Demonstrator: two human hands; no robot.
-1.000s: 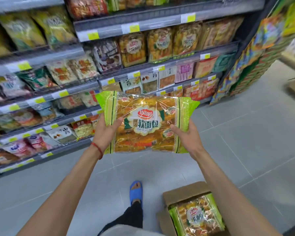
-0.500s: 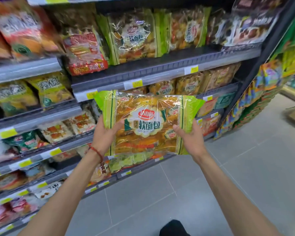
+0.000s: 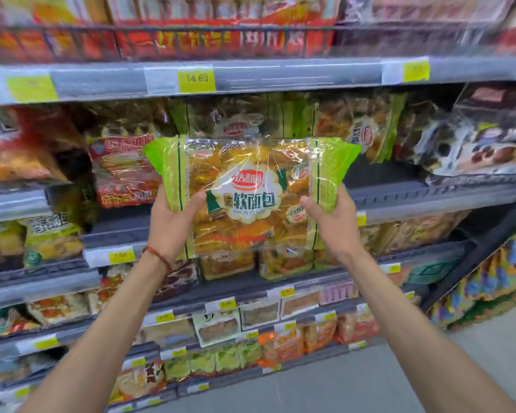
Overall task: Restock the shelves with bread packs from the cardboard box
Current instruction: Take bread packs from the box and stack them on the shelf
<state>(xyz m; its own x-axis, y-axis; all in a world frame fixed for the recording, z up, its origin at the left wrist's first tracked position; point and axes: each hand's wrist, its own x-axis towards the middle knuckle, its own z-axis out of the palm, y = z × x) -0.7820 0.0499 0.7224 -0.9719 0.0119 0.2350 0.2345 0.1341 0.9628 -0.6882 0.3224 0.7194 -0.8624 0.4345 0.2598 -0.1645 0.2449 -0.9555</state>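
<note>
A green-edged clear bread pack [image 3: 251,195] with golden rolls and a white label is held upright in front of the shelves. My left hand [image 3: 173,222] grips its lower left edge, thumb across the front. My right hand [image 3: 329,222] grips the lower right edge the same way. Right behind the pack, matching green bread packs [image 3: 355,126] stand on a dark grey shelf [image 3: 399,195]. The cardboard box is out of view.
Red-labelled packs [image 3: 122,171] stand left of the green ones, dark chocolate-print packs [image 3: 483,144] to the right. A shelf rail with yellow price tags [image 3: 196,80] runs above. Lower shelves hold several snack packs. Grey floor [image 3: 489,368] shows at bottom right.
Both hands have lifted the bread pack higher and closer to the shelf with the matching green packs. The view has tilted up; the box and floor dropped out of sight.
</note>
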